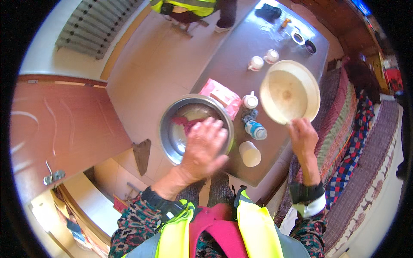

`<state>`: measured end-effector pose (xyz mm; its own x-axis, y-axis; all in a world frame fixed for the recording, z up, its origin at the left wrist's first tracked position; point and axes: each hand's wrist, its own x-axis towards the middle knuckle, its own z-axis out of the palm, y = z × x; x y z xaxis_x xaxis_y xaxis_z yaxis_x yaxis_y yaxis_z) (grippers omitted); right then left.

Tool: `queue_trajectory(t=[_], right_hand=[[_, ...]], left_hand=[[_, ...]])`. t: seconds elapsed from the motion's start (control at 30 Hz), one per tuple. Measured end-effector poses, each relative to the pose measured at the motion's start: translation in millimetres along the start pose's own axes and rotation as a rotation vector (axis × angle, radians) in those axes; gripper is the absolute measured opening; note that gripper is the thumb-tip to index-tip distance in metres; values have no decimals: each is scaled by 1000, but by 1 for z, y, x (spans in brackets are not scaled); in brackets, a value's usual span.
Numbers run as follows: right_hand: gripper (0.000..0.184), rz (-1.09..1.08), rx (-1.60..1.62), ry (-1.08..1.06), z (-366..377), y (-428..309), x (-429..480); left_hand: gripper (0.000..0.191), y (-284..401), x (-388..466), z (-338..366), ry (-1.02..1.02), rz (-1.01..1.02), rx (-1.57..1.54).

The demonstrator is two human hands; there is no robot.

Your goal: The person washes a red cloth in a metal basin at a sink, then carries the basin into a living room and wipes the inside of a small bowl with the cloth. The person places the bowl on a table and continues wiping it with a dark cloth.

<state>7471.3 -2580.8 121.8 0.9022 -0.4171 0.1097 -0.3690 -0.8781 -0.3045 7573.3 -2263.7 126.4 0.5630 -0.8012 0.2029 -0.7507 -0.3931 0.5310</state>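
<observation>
My left hand (206, 150), slightly blurred, hovers over the near right side of a metal basin (164, 135). Its fingers are spread and hold nothing. A dark red cloth (188, 124) lies in that basin, partly covered by the hand. At the near rim of a cream plastic basin (313, 87), my right hand (303, 137) has its fingers curled on the edge. Cloudy liquid with a brownish patch shows in the cream basin. Between the two basins are a white mug (250, 100), a grey scouring pad (249, 115), a blue-and-white can (256, 130) and a whitish cup (250, 154).
A pink plastic bag (222, 93) lies beside the metal basin on the dark table (226, 67). Two more white mugs (256, 63) stand farther back. Another person (190, 6) in a yellow vest is beyond the table. A covered couch (335, 129) runs along the right; a door (64, 119) is left.
</observation>
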Motion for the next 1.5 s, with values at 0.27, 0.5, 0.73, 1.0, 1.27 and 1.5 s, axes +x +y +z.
queue_trajectory(t=[0.27,0.5,0.73,1.0,1.27,1.5], right_hand=[[13,-586,232,-435,10,-183,-34],[23,-111,512,-116,201,-182,-10],[37,-796,-53,-494,331,-173,-50],[33,157,952,-555,264,-174,-47],[44,-470,619,-292,133,-232,-69],[30,-244,442,-425,201,-237,-32]], left_hand=[[27,-13,-68,-12,-92,-234,-88],[20,-63,-153,4,496,-886,-1254],[27,-71,-194,18,862,-1068,-1492],[32,-69,-186,57,805,-1080,-1288],[49,-54,-123,77,754,-1139,-1159],[50,-52,-111,94,670,-1222,-805]])
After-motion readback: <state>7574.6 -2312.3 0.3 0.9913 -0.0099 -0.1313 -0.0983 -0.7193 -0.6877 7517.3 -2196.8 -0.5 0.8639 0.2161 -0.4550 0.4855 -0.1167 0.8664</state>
